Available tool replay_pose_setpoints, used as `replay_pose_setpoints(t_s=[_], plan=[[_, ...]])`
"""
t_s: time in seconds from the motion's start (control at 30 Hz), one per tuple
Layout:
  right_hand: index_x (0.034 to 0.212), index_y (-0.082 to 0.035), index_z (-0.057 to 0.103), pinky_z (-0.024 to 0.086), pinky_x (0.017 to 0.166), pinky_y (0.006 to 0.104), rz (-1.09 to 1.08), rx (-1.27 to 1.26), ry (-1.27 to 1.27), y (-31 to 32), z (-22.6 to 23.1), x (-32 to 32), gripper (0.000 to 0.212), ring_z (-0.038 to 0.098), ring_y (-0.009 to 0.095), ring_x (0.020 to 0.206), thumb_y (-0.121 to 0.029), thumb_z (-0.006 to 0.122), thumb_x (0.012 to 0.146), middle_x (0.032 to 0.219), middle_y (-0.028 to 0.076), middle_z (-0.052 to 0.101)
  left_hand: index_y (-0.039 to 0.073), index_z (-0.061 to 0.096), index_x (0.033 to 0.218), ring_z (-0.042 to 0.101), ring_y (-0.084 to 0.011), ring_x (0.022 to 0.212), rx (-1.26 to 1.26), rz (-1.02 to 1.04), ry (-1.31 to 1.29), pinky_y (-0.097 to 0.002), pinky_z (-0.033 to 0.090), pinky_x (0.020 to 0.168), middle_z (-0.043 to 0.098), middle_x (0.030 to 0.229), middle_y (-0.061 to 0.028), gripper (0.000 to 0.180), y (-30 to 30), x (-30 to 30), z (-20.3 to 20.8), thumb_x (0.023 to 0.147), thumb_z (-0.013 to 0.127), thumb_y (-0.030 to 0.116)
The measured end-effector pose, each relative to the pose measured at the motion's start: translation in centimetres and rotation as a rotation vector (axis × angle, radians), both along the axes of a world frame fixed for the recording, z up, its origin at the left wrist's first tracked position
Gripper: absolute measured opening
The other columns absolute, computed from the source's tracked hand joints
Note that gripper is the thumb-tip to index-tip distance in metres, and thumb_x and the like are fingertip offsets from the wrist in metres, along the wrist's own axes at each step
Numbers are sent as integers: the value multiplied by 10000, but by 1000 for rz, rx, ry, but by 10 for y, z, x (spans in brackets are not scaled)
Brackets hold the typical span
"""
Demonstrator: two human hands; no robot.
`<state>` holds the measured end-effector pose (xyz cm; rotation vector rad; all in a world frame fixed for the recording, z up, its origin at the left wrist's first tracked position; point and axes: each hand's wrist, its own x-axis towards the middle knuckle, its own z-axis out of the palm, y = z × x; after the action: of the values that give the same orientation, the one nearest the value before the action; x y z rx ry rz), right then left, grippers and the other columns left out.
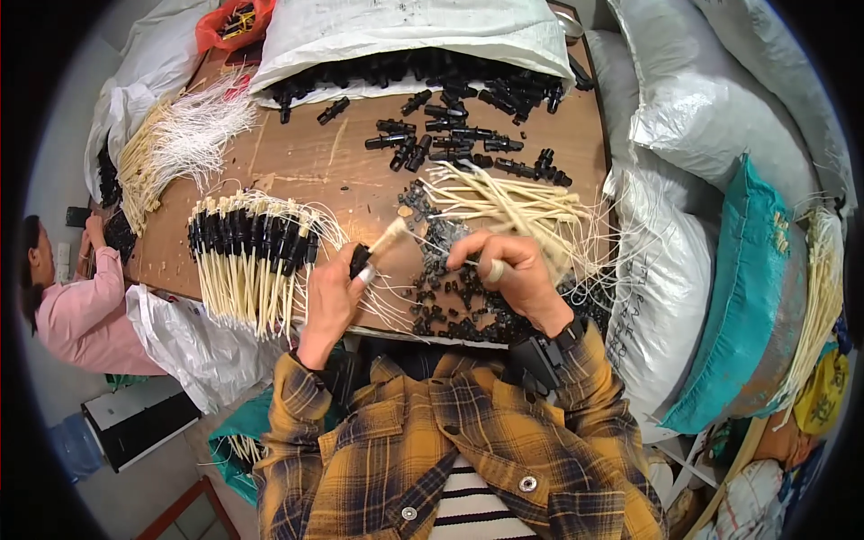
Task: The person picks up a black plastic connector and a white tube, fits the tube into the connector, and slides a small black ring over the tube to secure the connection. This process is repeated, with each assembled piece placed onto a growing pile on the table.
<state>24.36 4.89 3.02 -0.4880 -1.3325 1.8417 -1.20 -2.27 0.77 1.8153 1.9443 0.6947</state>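
My left hand (pixel 329 297) is closed around a black plastic fitting (pixel 359 258), with a cream cord end (pixel 391 236) sticking up out of it. From that end a thin white string (pixel 428 243) runs across to my right hand (pixel 517 274), whose thumb and fingers are pinched on it. White wraps show on fingers of both hands. Beside my left hand lies a row of finished-looking pieces (pixel 256 261), cream cords passing through black fittings with white strings trailing. A pile of bare cream cords (pixel 508 200) lies just beyond my right hand.
Small black parts (pixel 459 301) are scattered at the table's near edge. Black fittings (pixel 445 130) spill from a white sack (pixel 414 31) at the far side. More corded bundles (pixel 184 135) lie far left. Full sacks (pixel 670 270) crowd the right. A co-worker (pixel 85 306) sits at left.
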Motion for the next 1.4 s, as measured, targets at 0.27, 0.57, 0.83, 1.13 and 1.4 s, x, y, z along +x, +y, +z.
replay_pose_setpoints(t_s=[0.27,0.57,0.83,1.13,1.4], plan=[[855,-45,644,463,602,223,-325,114,-363,14,-23,31,168,556,77,651,-202,622,908,919,84,684,17,607,962,628,-115,564,-331,177,-725,-269,469,488,597,662,-24,117,6,24,-8,869,602,90],[1171,-9,640,459,613,237,-188,194,-282,10,22,59,350,592,119,708,-198,654,877,807,49,630,21,587,1002,560,-71,548,-347,72,-943,-215,487,489,595,746,-19,107,26,54,5,897,568,34],[1014,-124,588,460,471,326,-181,1055,-1072,-26,-28,-17,345,615,245,578,-234,753,731,759,53,588,20,616,965,550,-47,592,-307,115,-954,-193,458,502,619,773,0,128,19,62,-5,842,654,26],[928,-69,701,482,513,307,-266,659,-925,-31,-23,-30,134,642,241,563,-114,680,804,678,107,653,30,621,1050,636,-248,852,10,-90,-262,-329,496,752,649,932,-110,317,14,39,-6,743,621,-53],[926,-37,694,462,498,279,-410,591,-884,-27,-23,-33,126,616,173,516,-78,679,808,624,111,629,46,616,1051,585,-355,949,-59,-139,-195,-409,464,821,620,962,-155,371,11,37,-4,703,554,-66]])
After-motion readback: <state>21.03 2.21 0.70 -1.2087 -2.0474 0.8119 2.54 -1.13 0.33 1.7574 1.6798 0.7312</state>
